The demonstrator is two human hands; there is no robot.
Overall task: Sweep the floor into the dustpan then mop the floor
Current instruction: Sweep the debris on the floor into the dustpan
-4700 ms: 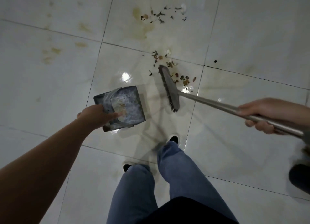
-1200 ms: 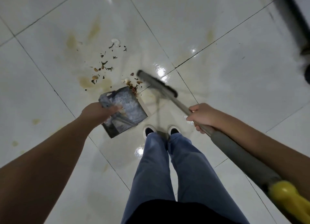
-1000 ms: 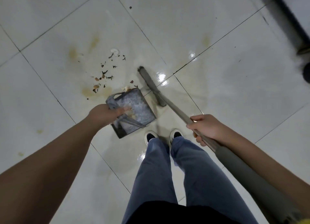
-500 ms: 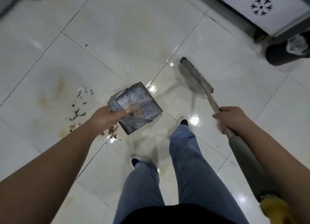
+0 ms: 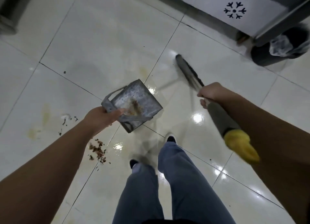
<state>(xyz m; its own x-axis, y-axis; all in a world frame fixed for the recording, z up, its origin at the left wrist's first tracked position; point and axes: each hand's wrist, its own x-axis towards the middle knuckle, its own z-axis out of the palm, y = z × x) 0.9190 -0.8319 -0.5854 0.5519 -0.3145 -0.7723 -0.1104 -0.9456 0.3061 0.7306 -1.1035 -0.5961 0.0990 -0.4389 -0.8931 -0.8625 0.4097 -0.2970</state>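
My left hand (image 5: pixel 102 119) grips the handle of a grey metal dustpan (image 5: pixel 142 103), held above the white tiled floor (image 5: pixel 100 39) with brown debris lying inside it. My right hand (image 5: pixel 212 93) grips the shaft of a broom whose dark brush head (image 5: pixel 187 72) is blurred with motion, raised toward the upper right. The broom's grey shaft ends in a yellow cap (image 5: pixel 241 145) by my right forearm. A heap of brown crumbs (image 5: pixel 98 150) lies on the floor under my left forearm, and smaller dark bits (image 5: pixel 67 121) lie farther left among yellowish stains.
A black waste bin (image 5: pixel 278 51) with a clear liner stands at the upper right beside a white panel (image 5: pixel 234 10) with snowflake cut-outs. A grey object (image 5: pixel 8 10) is at the upper left. My legs in blue jeans (image 5: pixel 167 181) are mid-step at the bottom centre.
I have turned and stepped toward the waste bin. The dustpan has been lifted off the floor with debris in it, and the broom swung up to the right. Some crumbs lie behind on the floor.
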